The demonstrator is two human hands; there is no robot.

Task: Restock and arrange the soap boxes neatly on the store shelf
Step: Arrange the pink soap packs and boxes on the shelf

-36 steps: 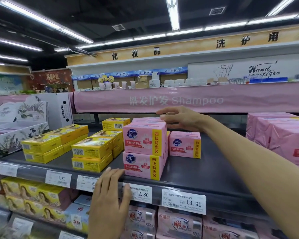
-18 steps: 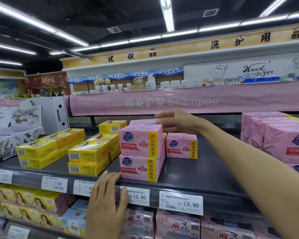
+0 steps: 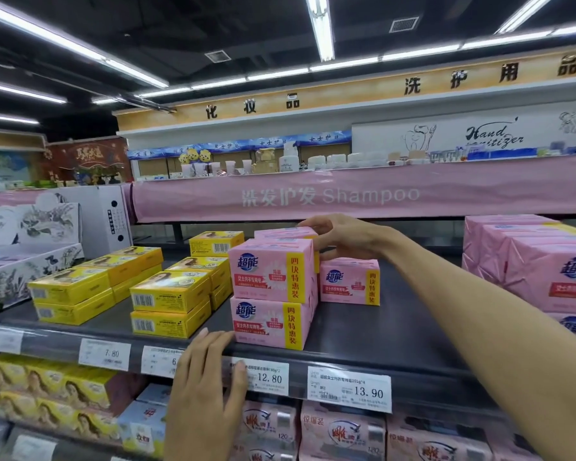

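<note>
Two pink soap boxes (image 3: 270, 271) stand stacked at the front of the dark shelf (image 3: 363, 331). Behind them is a second stack, whose upper pink box (image 3: 285, 233) my right hand (image 3: 345, 236) grips from the right, fingers over its top and thumb at its side. A single pink box (image 3: 350, 282) sits just right of the stacks, under my wrist. My left hand (image 3: 207, 377) rests flat on the shelf's front edge, fingers straight, holding nothing.
Yellow soap boxes (image 3: 170, 292) sit in two-high stacks on the left of the shelf. Large pink wrapped packs (image 3: 546, 261) fill the right end. Price tags (image 3: 350, 389) line the shelf edge, and more soap fills the lower shelf (image 3: 343, 434).
The view has shifted slightly. My right hand stays on the rear pink box and has settled a little closer around it. My left hand remains on the shelf edge.
</note>
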